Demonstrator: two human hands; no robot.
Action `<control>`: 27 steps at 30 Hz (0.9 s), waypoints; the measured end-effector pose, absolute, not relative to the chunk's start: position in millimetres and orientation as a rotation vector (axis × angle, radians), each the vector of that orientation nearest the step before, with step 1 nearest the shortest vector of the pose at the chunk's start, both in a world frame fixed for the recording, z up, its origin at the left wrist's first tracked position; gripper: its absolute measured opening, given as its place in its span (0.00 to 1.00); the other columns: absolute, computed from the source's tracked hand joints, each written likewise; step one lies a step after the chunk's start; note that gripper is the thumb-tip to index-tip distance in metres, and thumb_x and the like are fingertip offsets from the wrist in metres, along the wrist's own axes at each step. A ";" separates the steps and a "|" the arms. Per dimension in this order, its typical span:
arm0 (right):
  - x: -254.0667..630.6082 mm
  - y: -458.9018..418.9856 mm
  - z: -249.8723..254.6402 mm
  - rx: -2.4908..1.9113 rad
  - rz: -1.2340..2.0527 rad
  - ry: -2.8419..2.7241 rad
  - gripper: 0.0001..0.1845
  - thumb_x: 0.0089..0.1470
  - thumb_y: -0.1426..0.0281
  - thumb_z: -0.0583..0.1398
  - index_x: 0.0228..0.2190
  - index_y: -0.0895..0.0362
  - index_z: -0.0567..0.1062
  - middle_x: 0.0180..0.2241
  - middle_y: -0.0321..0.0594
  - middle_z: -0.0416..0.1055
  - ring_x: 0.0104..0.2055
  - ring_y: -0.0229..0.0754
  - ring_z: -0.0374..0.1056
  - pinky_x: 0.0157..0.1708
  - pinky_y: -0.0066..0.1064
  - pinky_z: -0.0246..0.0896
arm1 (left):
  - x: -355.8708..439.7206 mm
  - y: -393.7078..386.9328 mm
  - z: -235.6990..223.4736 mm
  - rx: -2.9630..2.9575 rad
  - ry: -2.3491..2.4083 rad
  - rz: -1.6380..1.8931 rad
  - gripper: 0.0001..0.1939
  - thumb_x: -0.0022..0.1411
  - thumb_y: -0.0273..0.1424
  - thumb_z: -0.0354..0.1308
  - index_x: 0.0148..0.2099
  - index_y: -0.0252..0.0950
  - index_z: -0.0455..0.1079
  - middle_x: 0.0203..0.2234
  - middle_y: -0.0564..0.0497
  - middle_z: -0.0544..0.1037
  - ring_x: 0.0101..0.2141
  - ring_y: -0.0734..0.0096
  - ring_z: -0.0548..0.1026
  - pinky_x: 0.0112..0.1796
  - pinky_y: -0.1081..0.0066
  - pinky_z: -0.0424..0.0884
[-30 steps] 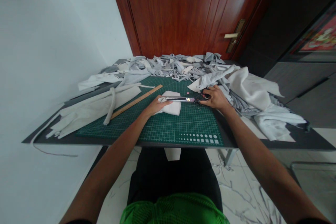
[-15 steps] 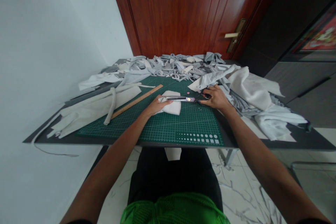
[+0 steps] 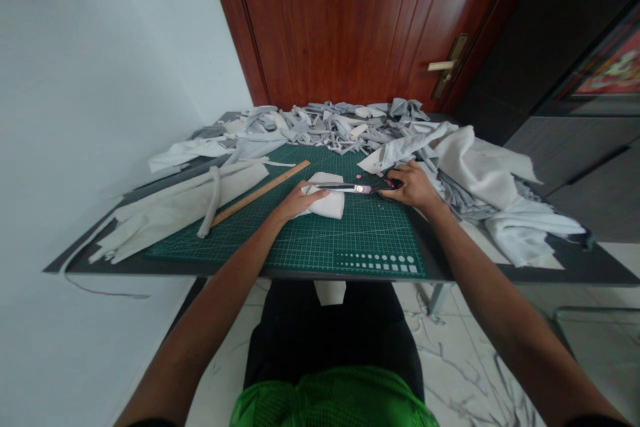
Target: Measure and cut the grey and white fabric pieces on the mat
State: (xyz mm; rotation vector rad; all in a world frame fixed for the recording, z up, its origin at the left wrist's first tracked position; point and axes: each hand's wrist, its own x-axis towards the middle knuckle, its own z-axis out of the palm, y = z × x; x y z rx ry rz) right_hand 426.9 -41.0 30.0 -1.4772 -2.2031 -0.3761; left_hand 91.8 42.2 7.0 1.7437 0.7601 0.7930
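My right hand (image 3: pixel 411 185) grips the black handles of a pair of scissors (image 3: pixel 361 189), whose long blades point left. The blades lie across a piece of white fabric (image 3: pixel 329 205) on the green cutting mat (image 3: pixel 320 243). With its thumb on top, my left hand (image 3: pixel 296 202) pinches the left end of this fabric close to the blade tips. Whether the blades are fully closed is too small to tell. A wooden ruler (image 3: pixel 260 194) lies slantwise on the mat, left of my left hand.
A heap of grey and white fabric scraps (image 3: pixel 345 130) runs along the table's back. Larger white cloth (image 3: pixel 475 167) is piled at the right. Long pale fabric pieces (image 3: pixel 185 203) lie at the left. Behind the table stands a wooden door (image 3: pixel 330 27); a white wall (image 3: pixel 125 80) borders the left.
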 end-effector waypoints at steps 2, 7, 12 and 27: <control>426.8 -41.8 30.5 -1.478 -0.377 -2.203 0.19 0.56 0.51 0.65 0.27 0.54 0.77 0.26 0.42 0.72 0.29 0.48 0.63 0.38 0.40 0.50 | 91.7 42.3 7.1 1.741 0.763 0.800 0.27 0.51 0.50 0.72 0.42 0.32 0.81 0.37 0.46 0.84 0.39 0.60 0.79 0.41 0.68 0.73; 422.8 -43.5 28.5 -1.503 -0.433 -2.190 0.18 0.53 0.51 0.64 0.30 0.54 0.78 0.27 0.43 0.71 0.31 0.50 0.63 0.40 0.42 0.52 | 92.2 45.0 4.7 1.731 0.753 0.824 0.26 0.52 0.48 0.72 0.44 0.33 0.82 0.37 0.46 0.84 0.38 0.62 0.79 0.39 0.69 0.73; 416.5 -44.7 27.2 -1.530 -0.460 -2.169 0.15 0.52 0.54 0.64 0.29 0.54 0.75 0.27 0.43 0.70 0.34 0.54 0.64 0.42 0.44 0.53 | 91.9 46.4 2.2 1.724 0.798 0.842 0.22 0.54 0.44 0.71 0.45 0.33 0.82 0.37 0.47 0.84 0.37 0.64 0.79 0.38 0.70 0.73; 414.3 -43.0 26.0 -1.513 -0.380 -2.194 0.15 0.52 0.55 0.65 0.28 0.52 0.72 0.27 0.42 0.70 0.33 0.52 0.64 0.40 0.41 0.53 | 90.6 39.2 11.8 1.709 0.871 0.779 0.18 0.51 0.43 0.72 0.37 0.33 0.79 0.28 0.51 0.79 0.32 0.66 0.76 0.35 0.71 0.69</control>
